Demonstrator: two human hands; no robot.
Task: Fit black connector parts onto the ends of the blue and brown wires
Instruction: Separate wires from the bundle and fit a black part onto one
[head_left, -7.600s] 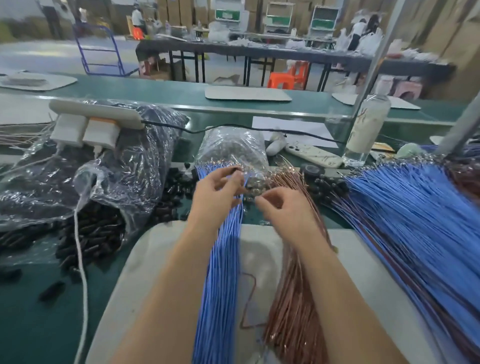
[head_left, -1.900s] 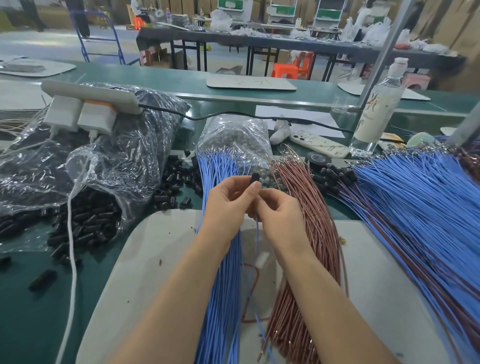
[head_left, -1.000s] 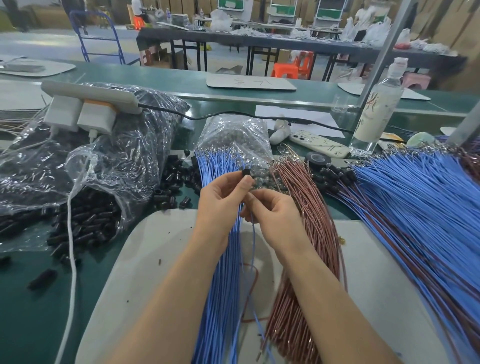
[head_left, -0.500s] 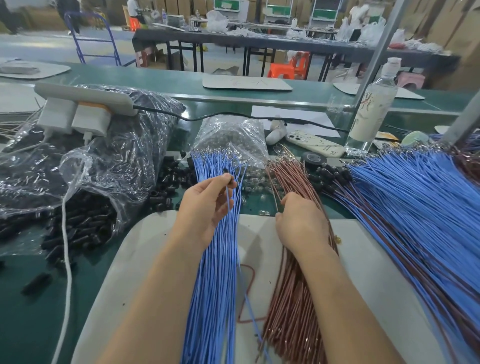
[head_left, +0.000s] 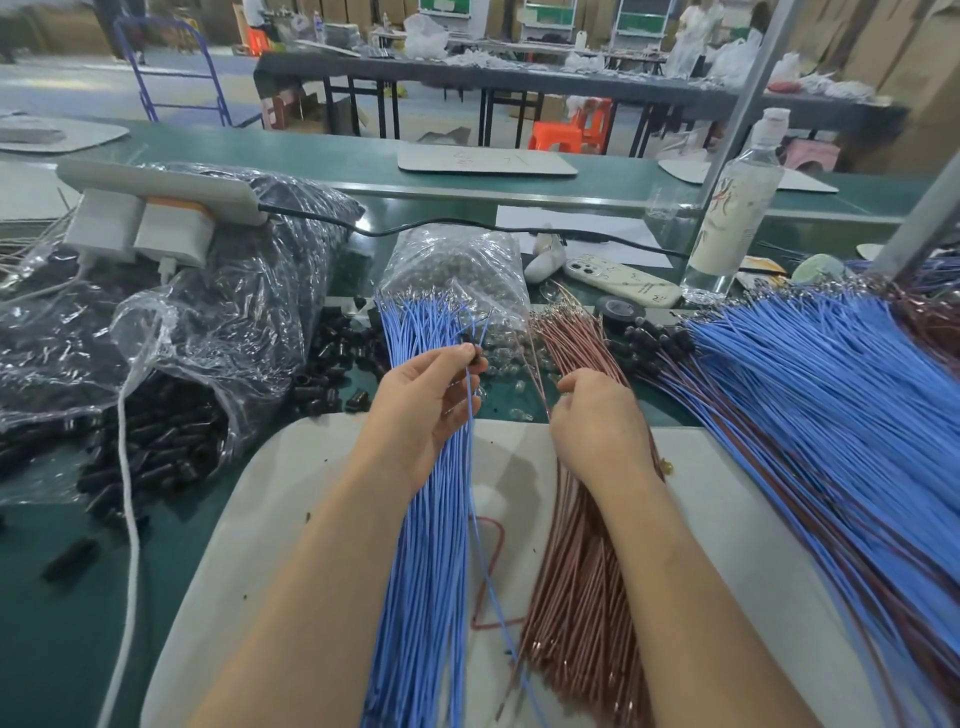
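Two hands (head_left: 423, 405) (head_left: 597, 423): blue wire (head_left: 468, 387), brown wire (head_left: 539, 385)

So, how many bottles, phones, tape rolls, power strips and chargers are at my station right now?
Clear plastic bottle: 1
Phone in a white case: 1
Black tape roll: 1
White power strip: 1
Chargers plugged into it: 2
Total: 6
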